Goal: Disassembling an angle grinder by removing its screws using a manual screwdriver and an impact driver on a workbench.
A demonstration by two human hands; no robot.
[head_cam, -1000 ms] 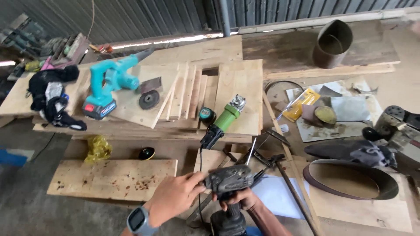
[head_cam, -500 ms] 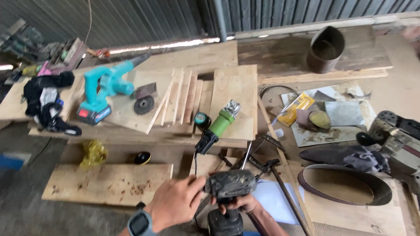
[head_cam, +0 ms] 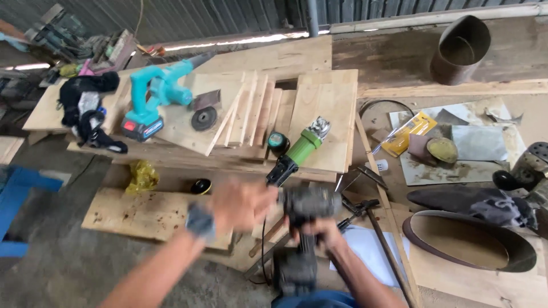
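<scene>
Plywood boards [head_cam: 319, 114] cover a concrete floor [head_cam: 51, 268], seemingly a workshop.

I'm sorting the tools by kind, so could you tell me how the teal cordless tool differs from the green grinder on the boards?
The teal cordless tool is bulkier, with a pistol grip and a dark battery pack at its foot; the green grinder is slim and straight, with a black handle. The teal tool lies far left, the grinder nearer the hands. Both rest untouched on the plywood boards.
</scene>
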